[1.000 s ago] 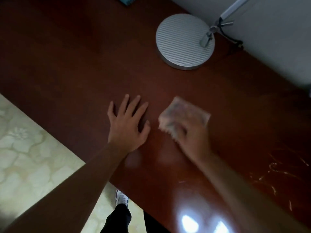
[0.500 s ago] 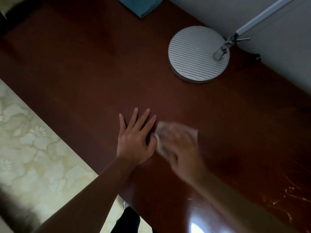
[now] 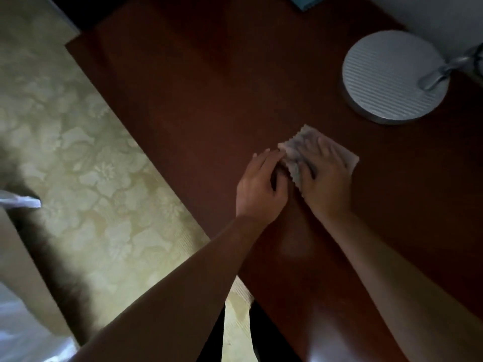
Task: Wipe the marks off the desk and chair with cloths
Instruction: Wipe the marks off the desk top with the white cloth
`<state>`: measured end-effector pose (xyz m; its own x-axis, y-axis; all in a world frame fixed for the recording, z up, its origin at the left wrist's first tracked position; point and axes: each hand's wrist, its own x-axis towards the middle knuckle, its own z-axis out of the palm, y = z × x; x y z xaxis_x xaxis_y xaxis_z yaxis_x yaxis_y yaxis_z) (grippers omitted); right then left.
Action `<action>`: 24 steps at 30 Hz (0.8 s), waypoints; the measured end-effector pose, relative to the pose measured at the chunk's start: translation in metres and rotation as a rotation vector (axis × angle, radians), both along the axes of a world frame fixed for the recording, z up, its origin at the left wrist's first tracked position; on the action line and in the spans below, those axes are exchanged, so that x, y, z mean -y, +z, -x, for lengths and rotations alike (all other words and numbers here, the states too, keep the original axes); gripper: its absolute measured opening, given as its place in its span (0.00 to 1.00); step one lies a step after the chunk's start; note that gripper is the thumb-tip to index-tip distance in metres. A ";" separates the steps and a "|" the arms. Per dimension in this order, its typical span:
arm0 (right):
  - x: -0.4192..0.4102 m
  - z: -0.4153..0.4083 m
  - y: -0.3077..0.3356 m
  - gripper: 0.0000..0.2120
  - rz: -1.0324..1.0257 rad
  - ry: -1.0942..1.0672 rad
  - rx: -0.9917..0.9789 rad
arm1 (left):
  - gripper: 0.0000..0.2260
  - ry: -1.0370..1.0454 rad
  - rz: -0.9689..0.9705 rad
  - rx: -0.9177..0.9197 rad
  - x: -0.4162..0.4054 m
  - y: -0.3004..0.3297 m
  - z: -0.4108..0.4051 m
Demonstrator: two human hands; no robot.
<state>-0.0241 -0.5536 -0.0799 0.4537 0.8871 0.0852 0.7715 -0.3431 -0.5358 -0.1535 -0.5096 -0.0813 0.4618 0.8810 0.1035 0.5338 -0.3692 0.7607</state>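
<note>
A pale, crumpled cloth (image 3: 294, 145) lies on the dark red-brown desk (image 3: 209, 100), right of centre. My right hand (image 3: 324, 176) lies on top of it with fingers spread and straight, pressing it to the wood. My left hand (image 3: 261, 185) rests on the desk just left of it, fingers together, with the fingertips touching the cloth's left edge. Most of the cloth is hidden under my right hand. No chair is in view.
A round ribbed grey lamp base (image 3: 392, 77) with its metal arm stands at the back right. A blue cloth corner (image 3: 309, 1) shows at the top edge. Patterned carpet (image 3: 78, 152) runs left of the desk's edge, with a pale box and plastic at lower left.
My left hand's fingers have drawn together and now meet the cloth's edge. My right hand has stopped blurring and lies flat on the cloth. The camera has turned left, showing more carpet.
</note>
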 end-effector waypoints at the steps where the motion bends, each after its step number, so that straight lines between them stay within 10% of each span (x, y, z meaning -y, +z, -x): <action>1: 0.020 0.024 -0.002 0.17 0.000 0.059 0.001 | 0.16 0.020 0.025 0.032 -0.006 0.002 0.007; 8: 0.116 0.114 -0.007 0.17 0.016 0.243 -0.012 | 0.15 -0.191 -0.165 -0.214 -0.052 0.000 0.092; 17: -0.118 0.095 0.005 0.15 -0.026 0.200 0.123 | 0.18 -0.108 -0.060 -0.075 -0.107 -0.005 0.176; 24: -0.092 0.203 -0.005 0.15 0.011 0.522 0.061 | 0.16 0.024 0.013 -0.021 -0.129 0.000 0.193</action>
